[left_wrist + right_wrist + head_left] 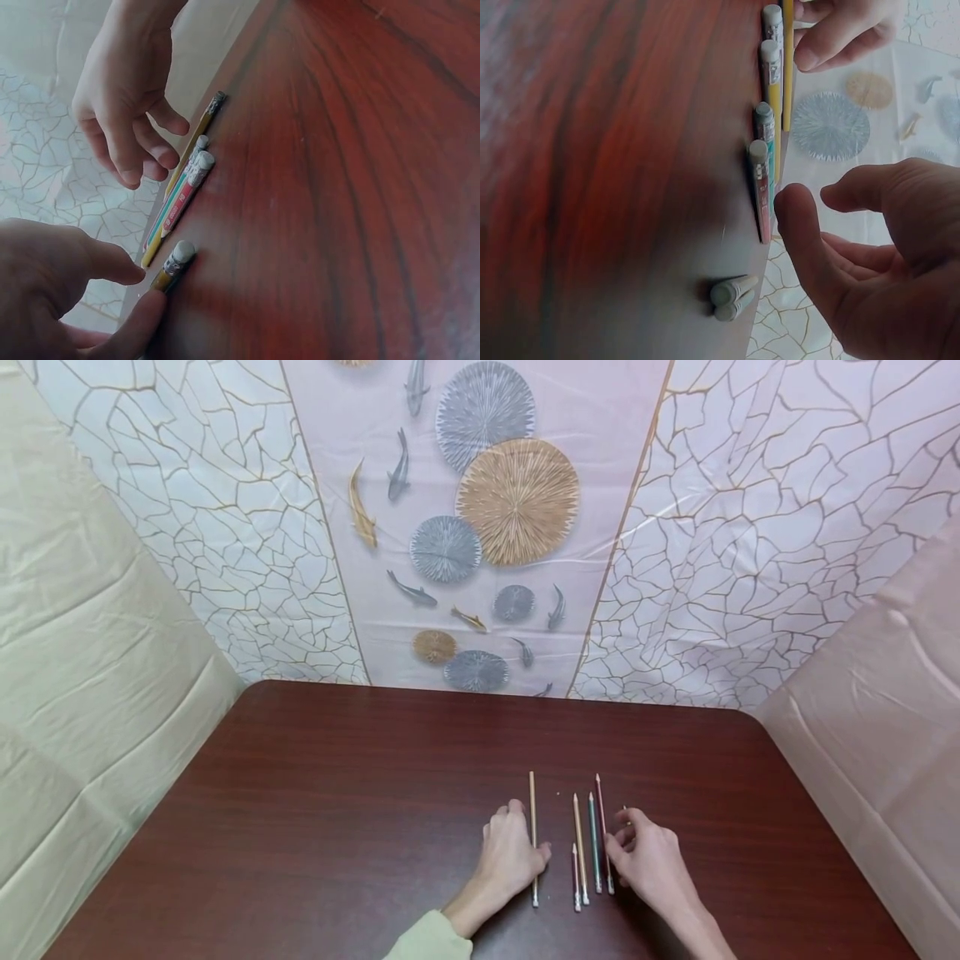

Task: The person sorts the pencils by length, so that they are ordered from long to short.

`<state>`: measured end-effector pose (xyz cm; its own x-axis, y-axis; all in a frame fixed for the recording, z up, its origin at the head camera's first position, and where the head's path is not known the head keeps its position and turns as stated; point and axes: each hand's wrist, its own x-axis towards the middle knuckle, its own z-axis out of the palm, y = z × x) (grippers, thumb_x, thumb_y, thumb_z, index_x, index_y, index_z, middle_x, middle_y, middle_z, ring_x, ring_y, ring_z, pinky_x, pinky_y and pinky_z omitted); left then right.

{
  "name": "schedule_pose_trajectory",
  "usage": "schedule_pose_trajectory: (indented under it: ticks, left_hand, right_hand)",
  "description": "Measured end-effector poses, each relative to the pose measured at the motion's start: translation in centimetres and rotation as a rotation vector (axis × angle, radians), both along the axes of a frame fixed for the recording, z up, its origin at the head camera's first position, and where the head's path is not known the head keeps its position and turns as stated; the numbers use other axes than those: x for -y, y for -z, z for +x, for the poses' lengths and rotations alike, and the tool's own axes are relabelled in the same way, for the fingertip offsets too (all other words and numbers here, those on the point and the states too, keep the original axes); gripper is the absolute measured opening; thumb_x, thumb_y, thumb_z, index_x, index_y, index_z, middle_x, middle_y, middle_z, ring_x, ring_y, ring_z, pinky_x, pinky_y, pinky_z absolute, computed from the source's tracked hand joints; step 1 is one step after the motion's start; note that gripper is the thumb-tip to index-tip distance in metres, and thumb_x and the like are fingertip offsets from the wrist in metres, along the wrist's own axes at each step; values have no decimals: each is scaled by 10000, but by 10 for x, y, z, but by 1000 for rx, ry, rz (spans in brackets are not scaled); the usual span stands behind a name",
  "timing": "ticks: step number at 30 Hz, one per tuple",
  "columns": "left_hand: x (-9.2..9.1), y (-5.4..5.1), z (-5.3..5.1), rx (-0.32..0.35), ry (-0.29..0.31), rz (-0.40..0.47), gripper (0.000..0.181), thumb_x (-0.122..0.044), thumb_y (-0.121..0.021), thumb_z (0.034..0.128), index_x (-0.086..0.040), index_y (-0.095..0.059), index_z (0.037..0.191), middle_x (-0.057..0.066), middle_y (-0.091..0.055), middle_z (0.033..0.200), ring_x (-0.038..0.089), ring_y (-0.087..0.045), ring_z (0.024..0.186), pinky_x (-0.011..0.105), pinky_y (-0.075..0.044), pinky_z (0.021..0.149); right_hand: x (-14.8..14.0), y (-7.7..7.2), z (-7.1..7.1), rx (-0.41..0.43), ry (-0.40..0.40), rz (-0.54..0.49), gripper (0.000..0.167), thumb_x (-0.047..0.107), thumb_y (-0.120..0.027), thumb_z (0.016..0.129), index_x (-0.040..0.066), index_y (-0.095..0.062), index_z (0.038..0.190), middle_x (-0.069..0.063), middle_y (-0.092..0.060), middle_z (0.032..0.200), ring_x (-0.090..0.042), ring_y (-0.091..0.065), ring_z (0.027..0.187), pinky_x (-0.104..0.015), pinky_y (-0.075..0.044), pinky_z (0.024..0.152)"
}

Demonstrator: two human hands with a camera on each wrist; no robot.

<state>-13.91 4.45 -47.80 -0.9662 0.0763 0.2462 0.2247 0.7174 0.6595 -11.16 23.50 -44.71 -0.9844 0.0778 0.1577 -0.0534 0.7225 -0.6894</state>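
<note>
My left hand [510, 852] straddles a long yellow pencil [533, 810] lying on the table, its thumb across the barrel and its fingers to the left. Close up in the left wrist view, this pencil's eraser end [180, 255] shows beside the thumb. To the right lie a short red pencil [575, 868], a yellow pencil [580, 843], a teal pencil [594, 839] and a dark red pencil [602, 814]. My right hand [652, 864] hovers right of the dark red one, thumb and fingers apart. Beneath it, two pencils [735, 292] appear end-on in the right wrist view.
The dark brown table [337, 802] has rounded far corners. A patterned curtain [480, 602] hangs behind it, with plain beige cloth [97, 610] at the left side and more cloth [885, 693] at the right. A tiny speck lies above the pencils.
</note>
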Motion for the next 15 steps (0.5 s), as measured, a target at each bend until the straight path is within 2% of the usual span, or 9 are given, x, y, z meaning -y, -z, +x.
schedule_pose_trajectory:
  ticks: [6,15]
  left_hand:
    - [-3,0,0,-18,-3,-84,443,-180,-884,649,20,-566,883,148,-574,803,399,-626,695,461,-546,647]
    - [-4,0,1,-37,15,-99,430,-140,-880,644,40,-561,870,150,-561,799,393,-645,648,419,-559,573]
  right_hand:
    - [1,-2,0,43,37,46,278,8,-675,859,-92,-599,1106,-22,-646,693,-111,-561,388,-274,-461,421]
    - [3,1,-4,77,50,50,293,32,-660,855,-115,-588,1098,-28,-659,695,-120,-571,384,-290,-482,455]
